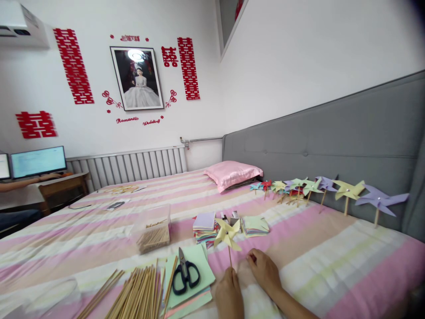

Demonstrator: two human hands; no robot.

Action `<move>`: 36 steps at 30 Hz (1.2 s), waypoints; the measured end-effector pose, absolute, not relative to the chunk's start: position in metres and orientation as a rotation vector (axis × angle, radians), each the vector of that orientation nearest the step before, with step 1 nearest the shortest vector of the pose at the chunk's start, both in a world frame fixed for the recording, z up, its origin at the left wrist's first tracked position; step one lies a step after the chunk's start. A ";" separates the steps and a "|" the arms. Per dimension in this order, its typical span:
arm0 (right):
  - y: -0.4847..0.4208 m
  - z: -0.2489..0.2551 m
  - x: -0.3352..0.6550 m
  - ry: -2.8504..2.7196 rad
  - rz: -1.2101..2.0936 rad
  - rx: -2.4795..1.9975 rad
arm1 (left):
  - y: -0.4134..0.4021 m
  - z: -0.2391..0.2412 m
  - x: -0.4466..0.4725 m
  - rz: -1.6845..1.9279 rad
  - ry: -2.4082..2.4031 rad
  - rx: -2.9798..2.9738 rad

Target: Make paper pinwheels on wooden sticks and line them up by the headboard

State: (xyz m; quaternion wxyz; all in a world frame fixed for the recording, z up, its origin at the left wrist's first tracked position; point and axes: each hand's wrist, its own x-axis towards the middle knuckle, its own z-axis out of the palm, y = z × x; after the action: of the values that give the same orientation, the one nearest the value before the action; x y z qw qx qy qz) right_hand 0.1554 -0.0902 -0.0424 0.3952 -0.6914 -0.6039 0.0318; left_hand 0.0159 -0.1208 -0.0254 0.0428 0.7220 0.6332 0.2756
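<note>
A pale yellow paper pinwheel [227, 234] on a thin wooden stick stands upright in front of me. My left hand [229, 292] is closed around the lower part of its stick. Just to the right, my right hand [264, 269] hovers apart from the pinwheel with its fingers curled in. Whatever those fingers might hold is hidden. Dark-handled scissors [185, 274] lie on green paper sheets [206, 266] left of my left hand. Behind the pinwheel are stacks of coloured paper squares, one topped with purple [204, 221] and another with pale green [255, 225].
Wooden sticks [136, 292] lie in a bundle at front left. A clear plastic box [154, 232] holds shorter sticks. Several finished pinwheels [378, 200] line the grey headboard [325, 133]. A pink pillow [232, 173] sits at the back. Another person's arm [23, 183] rests at a desk, far left.
</note>
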 end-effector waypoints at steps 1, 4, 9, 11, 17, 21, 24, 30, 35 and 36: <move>-0.090 -0.043 0.156 -1.533 0.080 -1.751 | -0.121 -0.025 0.016 0.844 1.938 2.207; -0.090 -0.043 0.156 -1.537 0.081 -1.744 | -0.121 -0.025 0.016 0.843 1.937 2.207; -0.088 -0.045 0.156 -1.532 0.071 -1.745 | -0.120 -0.025 0.016 0.850 1.936 2.211; -0.088 -0.045 0.156 -1.530 0.068 -1.745 | -0.119 -0.026 0.016 0.849 1.941 2.208; -0.088 -0.046 0.156 -1.528 0.070 -1.746 | -0.118 -0.030 0.016 0.852 1.943 2.205; -0.089 -0.045 0.156 -1.531 0.072 -1.744 | -0.118 -0.030 0.016 0.850 1.942 2.207; -0.089 -0.045 0.156 -1.530 0.076 -1.745 | -0.118 -0.030 0.016 0.855 1.939 2.208; -0.087 -0.047 0.156 -1.526 0.079 -1.748 | -0.118 -0.030 0.016 0.857 1.944 2.208; -0.088 -0.047 0.156 -1.527 0.081 -1.748 | -0.119 -0.028 0.016 0.859 1.946 2.211; -0.088 -0.047 0.157 -1.528 0.080 -1.747 | -0.119 -0.027 0.016 0.858 1.949 2.209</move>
State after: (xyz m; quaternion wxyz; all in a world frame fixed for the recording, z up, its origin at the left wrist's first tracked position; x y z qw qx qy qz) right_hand 0.1566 -0.0882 -0.0471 0.3984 -0.6900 -0.6035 0.0316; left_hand 0.0160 -0.1187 -0.0272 0.0368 0.7195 0.6347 0.2795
